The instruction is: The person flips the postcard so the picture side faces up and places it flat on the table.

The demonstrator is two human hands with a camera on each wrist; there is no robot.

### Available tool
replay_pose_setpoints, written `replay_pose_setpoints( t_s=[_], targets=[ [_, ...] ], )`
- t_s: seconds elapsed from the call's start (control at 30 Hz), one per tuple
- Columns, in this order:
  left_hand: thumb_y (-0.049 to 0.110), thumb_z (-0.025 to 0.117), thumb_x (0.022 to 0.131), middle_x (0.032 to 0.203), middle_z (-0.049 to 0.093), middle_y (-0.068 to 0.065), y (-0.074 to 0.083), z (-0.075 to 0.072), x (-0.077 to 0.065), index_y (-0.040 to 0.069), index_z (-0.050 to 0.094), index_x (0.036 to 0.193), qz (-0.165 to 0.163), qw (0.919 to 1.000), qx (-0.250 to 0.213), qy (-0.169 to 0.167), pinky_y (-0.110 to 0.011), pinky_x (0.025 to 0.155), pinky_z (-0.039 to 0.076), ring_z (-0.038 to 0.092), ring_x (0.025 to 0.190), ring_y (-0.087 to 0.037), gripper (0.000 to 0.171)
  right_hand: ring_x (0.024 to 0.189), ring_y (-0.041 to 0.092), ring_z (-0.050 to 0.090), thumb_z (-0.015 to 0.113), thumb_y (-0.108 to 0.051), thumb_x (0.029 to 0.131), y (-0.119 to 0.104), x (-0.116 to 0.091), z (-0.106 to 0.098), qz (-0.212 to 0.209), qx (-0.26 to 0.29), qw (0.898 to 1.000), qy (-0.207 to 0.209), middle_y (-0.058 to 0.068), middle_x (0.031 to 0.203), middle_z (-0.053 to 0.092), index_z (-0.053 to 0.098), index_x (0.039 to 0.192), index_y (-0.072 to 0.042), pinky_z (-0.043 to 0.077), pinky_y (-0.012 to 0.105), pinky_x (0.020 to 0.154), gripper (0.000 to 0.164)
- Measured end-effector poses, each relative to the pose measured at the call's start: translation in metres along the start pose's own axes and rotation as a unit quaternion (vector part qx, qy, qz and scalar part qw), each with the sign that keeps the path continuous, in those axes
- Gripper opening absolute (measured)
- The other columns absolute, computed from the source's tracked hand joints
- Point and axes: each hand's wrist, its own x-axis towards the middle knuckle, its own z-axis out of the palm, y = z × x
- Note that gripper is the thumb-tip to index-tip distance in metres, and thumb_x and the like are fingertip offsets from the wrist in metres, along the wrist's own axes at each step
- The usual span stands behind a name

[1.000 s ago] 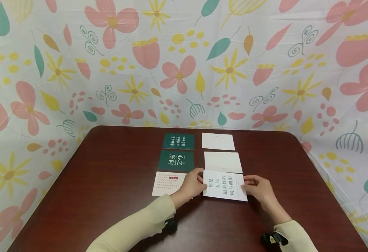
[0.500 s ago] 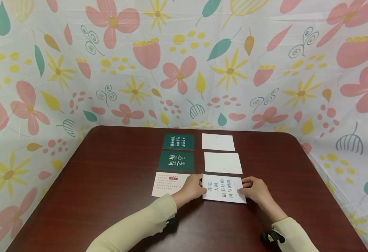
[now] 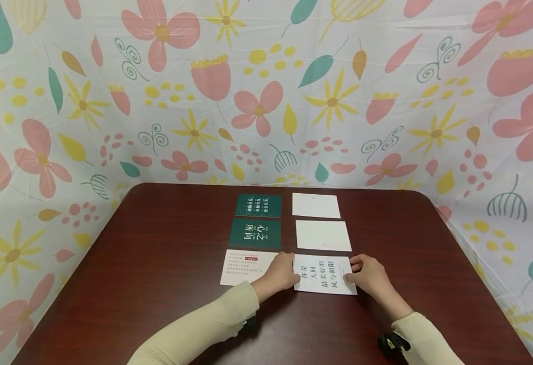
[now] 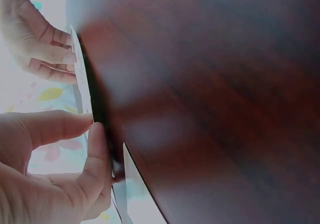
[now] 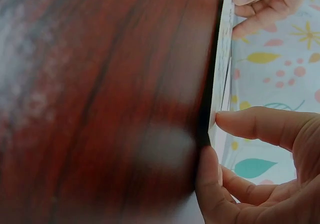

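Both hands pinch a white card (image 3: 323, 274) with grey-blue printed characters, held nearly flat close over the table at the front of the right column. My left hand (image 3: 277, 272) has its left edge between thumb and fingers; my right hand (image 3: 370, 276) has its right edge. In the left wrist view the card (image 4: 82, 79) appears edge-on, with a dark gap of shadow beneath it. The right wrist view shows the thumb on top and fingers under the card (image 5: 220, 74). A cream card with red print (image 3: 243, 268) lies left of it, partly hidden by the left hand.
Behind are two dark green cards, a far one (image 3: 258, 205) and a nearer one (image 3: 255, 232). Beside them lie two blank white cards, a far one (image 3: 315, 205) and a nearer one (image 3: 323, 235). The brown wooden table (image 3: 134, 263) meets a flowered cloth (image 3: 266, 76) behind.
The held card has come slightly toward the person and lower, off the nearer blank card's front edge, and a gap now shows between them. Both hands keep their pinch; the other cards stay put.
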Motion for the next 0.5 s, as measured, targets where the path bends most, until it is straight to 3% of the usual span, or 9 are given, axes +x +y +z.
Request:
replay_pose_setpoints(
  t_s=[0.23, 0.5],
  targets=[
    [0.003, 0.072, 0.074, 0.107, 0.058, -0.026, 0.0038, 0.0008, 0.003, -0.018, 0.052, 0.12, -0.026, 0.9985, 0.04, -0.026, -0.038, 0.086, 0.05, 0.058, 0.097, -0.031, 0.054, 0.071, 0.023, 0.054, 0.075, -0.008, 0.07, -0.0038, -0.0006, 0.0002, -0.012, -0.04, 0.999, 0.004, 0.011, 0.08, 0.061, 0.058, 0.102, 0.011, 0.043, 0.032, 0.061, 0.041],
    [0.0, 0.072, 0.072, 0.106, 0.053, -0.027, 0.0048, -0.0007, 0.0058, -0.02, 0.045, 0.124, -0.029, 0.9984, 0.037, -0.032, -0.037, 0.08, 0.053, 0.059, 0.089, -0.031, 0.062, 0.07, 0.023, 0.053, 0.075, -0.007, 0.07, -0.0075, 0.0007, 0.0011, -0.02, -0.049, 0.999, 0.005, 0.011, 0.079, 0.059, 0.058, 0.1, 0.011, 0.042, 0.031, 0.061, 0.04]
  ],
)
